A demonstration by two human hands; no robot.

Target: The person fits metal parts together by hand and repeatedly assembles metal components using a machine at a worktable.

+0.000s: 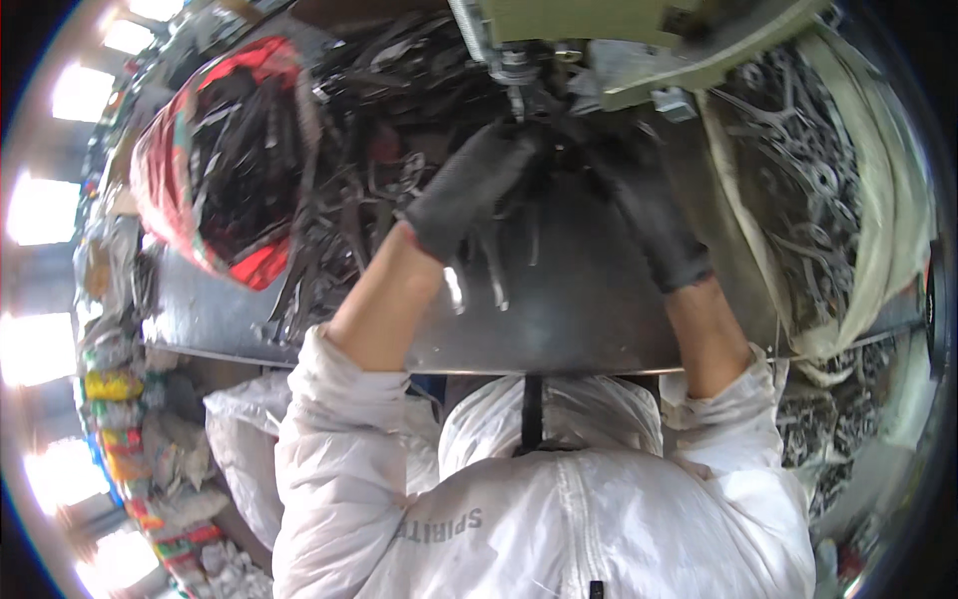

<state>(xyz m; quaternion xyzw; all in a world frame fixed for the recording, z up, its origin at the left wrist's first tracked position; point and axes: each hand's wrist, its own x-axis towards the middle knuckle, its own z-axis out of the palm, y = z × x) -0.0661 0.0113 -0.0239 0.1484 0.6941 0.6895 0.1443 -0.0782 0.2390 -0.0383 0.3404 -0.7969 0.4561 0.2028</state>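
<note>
My left hand [477, 185], in a dark grey work glove, reaches up to the metal tool head [516, 75] of a pale green machine [574, 20]. Its fingers are bent together near the tip of that head. From the other side comes my right hand [644, 205], also gloved, its fingers curled in shadow close to the left fingertips. What the two hands grip between them is too dark and blurred to name. Under my left hand, narrow shiny metal strips [493, 265] lie on the steel tabletop [589, 309].
A red-edged sack [165, 170] of dark metal strips stands at the left, beside a loose pile of similar pieces [344, 220]. On the right, a pale cloth sack [888, 190] holds many metal parts with ringed ends [813, 175]. The table's edge curves in front of my body.
</note>
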